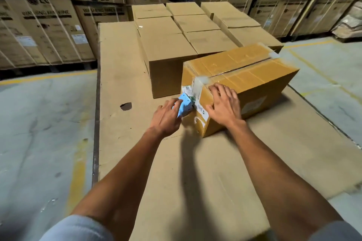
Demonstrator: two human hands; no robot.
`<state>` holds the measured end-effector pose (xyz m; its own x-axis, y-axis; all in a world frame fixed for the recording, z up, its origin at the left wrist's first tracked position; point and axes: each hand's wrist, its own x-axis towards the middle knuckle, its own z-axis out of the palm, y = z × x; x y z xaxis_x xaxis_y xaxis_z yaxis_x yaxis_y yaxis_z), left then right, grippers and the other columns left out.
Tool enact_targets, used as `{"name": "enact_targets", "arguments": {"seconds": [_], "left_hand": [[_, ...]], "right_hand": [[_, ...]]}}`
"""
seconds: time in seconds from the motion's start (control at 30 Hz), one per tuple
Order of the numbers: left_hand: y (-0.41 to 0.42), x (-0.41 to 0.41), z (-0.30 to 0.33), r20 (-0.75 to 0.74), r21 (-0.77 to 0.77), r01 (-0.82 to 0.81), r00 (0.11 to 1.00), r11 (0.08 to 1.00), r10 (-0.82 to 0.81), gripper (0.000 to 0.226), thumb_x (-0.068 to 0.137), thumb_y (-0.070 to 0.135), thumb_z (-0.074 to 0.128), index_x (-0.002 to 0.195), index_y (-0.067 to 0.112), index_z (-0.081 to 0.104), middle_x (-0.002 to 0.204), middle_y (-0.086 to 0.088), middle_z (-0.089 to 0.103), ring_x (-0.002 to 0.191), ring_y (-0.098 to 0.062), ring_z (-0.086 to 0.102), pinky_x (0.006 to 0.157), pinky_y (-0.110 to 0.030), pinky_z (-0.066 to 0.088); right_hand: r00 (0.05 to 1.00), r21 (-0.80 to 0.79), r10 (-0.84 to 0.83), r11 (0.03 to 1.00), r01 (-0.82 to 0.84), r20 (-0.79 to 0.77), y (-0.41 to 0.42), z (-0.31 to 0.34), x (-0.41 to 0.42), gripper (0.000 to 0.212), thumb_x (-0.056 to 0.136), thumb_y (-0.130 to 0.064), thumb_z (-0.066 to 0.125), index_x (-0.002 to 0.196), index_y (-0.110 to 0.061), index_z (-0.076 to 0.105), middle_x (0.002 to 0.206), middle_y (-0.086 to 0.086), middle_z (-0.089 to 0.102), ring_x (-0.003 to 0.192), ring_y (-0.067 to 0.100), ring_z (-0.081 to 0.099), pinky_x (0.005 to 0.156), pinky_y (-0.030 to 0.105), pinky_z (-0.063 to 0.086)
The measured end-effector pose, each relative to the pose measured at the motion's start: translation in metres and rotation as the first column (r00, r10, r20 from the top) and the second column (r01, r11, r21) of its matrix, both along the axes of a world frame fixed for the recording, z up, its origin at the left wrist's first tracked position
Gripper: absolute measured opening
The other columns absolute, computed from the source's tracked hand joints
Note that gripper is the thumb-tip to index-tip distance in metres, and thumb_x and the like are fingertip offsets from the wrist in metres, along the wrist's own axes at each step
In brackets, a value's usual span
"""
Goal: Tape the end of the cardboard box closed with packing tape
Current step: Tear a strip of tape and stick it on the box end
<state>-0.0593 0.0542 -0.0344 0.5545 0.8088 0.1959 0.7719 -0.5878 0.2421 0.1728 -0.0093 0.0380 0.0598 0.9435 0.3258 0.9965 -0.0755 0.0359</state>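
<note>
A yellow-brown cardboard box (248,76) lies on a flat cardboard sheet (195,162), its near end turned toward me. Clear packing tape (197,86) runs from the top edge down that end face. My left hand (168,117) grips a light blue tape dispenser (185,106) held against the lower left of the end face. My right hand (223,103) lies flat with spread fingers on the box's near top corner, pressing on it. More clear tape shows at the box's far end (272,53).
A block of several plain closed cartons (186,31) stands just behind and left of the box. Tall stacks of printed appliance cartons (49,25) line the back. Grey concrete floor with yellow lines (39,123) lies on both sides. The sheet has a dark hole (126,106).
</note>
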Motion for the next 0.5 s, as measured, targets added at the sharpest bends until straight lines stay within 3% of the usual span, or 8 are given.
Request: {"name": "enact_targets", "arguments": {"seconds": [0.2,0.37,0.5], "left_hand": [[-0.014,0.022,-0.021,0.024,0.02,0.151,0.988,0.988,-0.152,0.076,0.094,0.037,0.072,0.16,0.015,0.04,0.165,-0.01,0.042,0.142,-0.034,0.047,0.108,-0.049,0.047],[-0.025,0.034,-0.03,0.051,0.015,0.214,0.975,0.977,-0.215,0.082,0.09,0.031,0.079,0.161,0.013,0.04,0.166,-0.014,0.04,0.143,-0.038,0.044,0.107,-0.051,0.049],[-0.021,0.041,-0.039,0.082,-0.015,0.227,0.971,0.974,-0.225,0.085,0.086,0.015,0.077,0.162,0.014,0.039,0.169,-0.016,0.035,0.151,-0.042,0.035,0.113,-0.055,0.048]], "right_hand": [[0.996,0.035,-0.085,0.996,0.085,0.022,-0.027,-0.005,0.017,0.054,0.083,-0.027,0.054,0.135,-0.014,0.051,0.141,0.011,0.056,0.13,0.027,0.053,0.115,0.047,0.041],[0.99,0.052,-0.14,0.989,0.139,0.022,-0.027,-0.006,0.009,0.053,0.085,-0.022,0.054,0.137,-0.016,0.05,0.144,0.009,0.055,0.134,0.027,0.052,0.116,0.047,0.04],[0.981,0.051,-0.19,0.981,0.188,0.043,-0.02,-0.007,0.001,0.057,0.086,-0.038,0.051,0.139,-0.016,0.05,0.145,0.011,0.055,0.13,0.03,0.054,0.109,0.049,0.042]]}}
